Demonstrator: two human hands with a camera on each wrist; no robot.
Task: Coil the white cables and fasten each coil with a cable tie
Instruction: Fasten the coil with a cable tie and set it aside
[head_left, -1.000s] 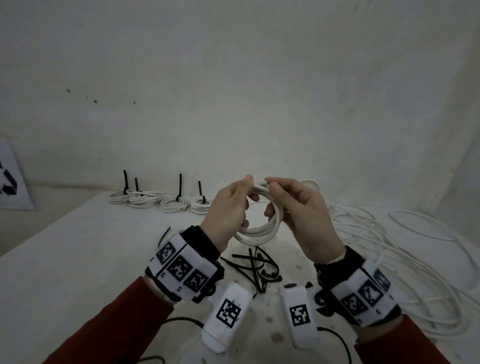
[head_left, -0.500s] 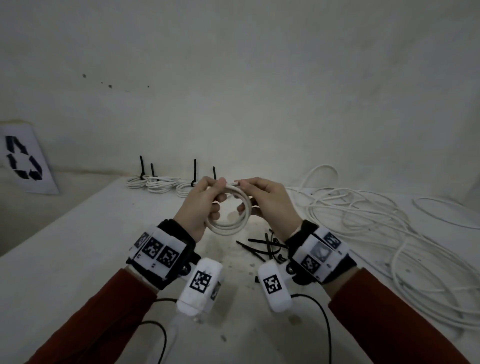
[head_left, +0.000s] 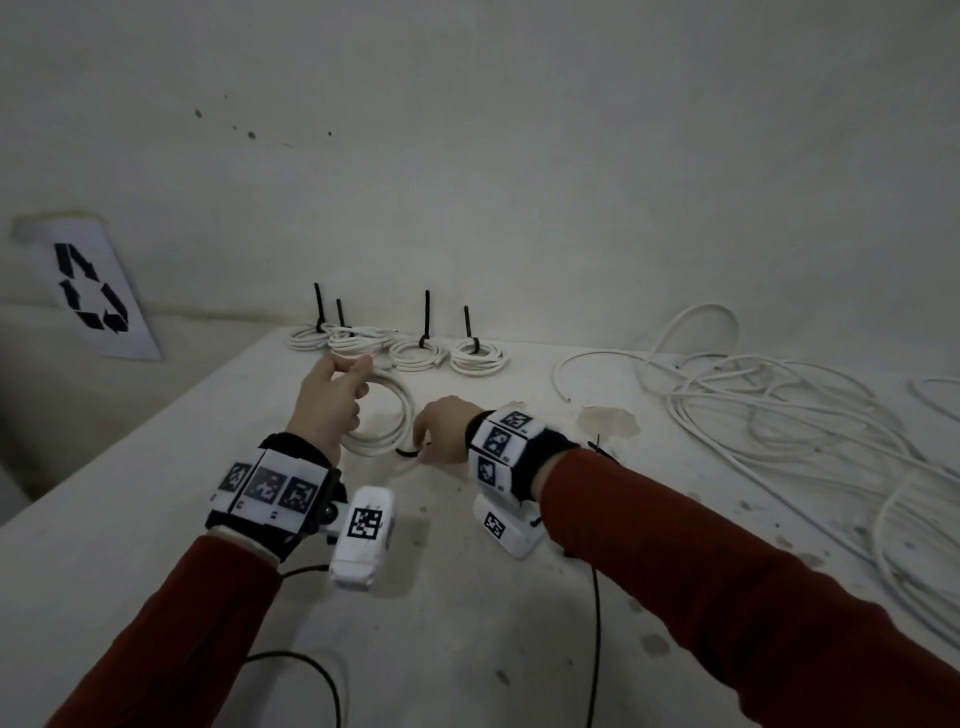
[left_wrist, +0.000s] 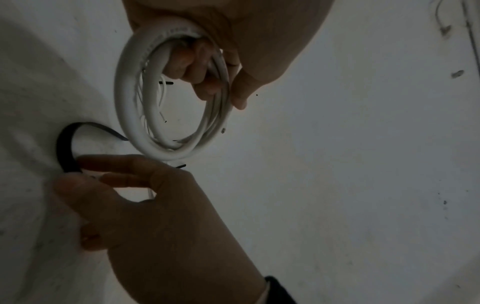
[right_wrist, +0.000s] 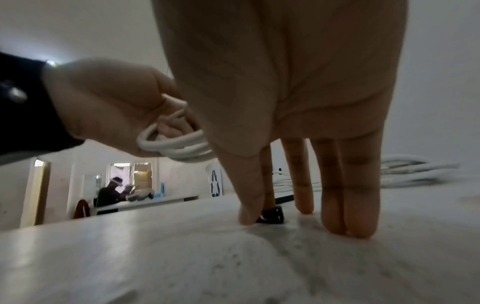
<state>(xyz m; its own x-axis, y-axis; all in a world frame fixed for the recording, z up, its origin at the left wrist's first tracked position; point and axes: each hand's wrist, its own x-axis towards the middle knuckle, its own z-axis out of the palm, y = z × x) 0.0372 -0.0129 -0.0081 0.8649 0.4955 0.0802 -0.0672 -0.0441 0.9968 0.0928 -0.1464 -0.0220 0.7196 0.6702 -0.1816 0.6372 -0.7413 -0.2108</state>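
Observation:
My left hand (head_left: 347, 375) grips a coiled white cable (head_left: 396, 435) by its top and holds it upright just above the table; the left wrist view shows my fingers curled through the coil (left_wrist: 130, 115). My right hand (head_left: 423, 451) reaches down to the table beside the coil's lower edge. Its thumb and index finger pinch a black cable tie (left_wrist: 64, 144) that curves up off the surface. In the right wrist view the tie's head (right_wrist: 272, 214) lies on the table at my thumb tip, and my other fingertips (right_wrist: 348, 230) touch the table.
Several tied coils (head_left: 421, 356) with black tie tails sticking up line the back edge. A loose heap of white cable (head_left: 779, 415) fills the right side. Another black tie (head_left: 597, 444) lies behind my right wrist. The table's edge (head_left: 156, 441) runs down the left.
Both hands have come down from chest height. My right hand has let go of the coil and dropped to the table onto a black tie. My left hand still holds the coil.

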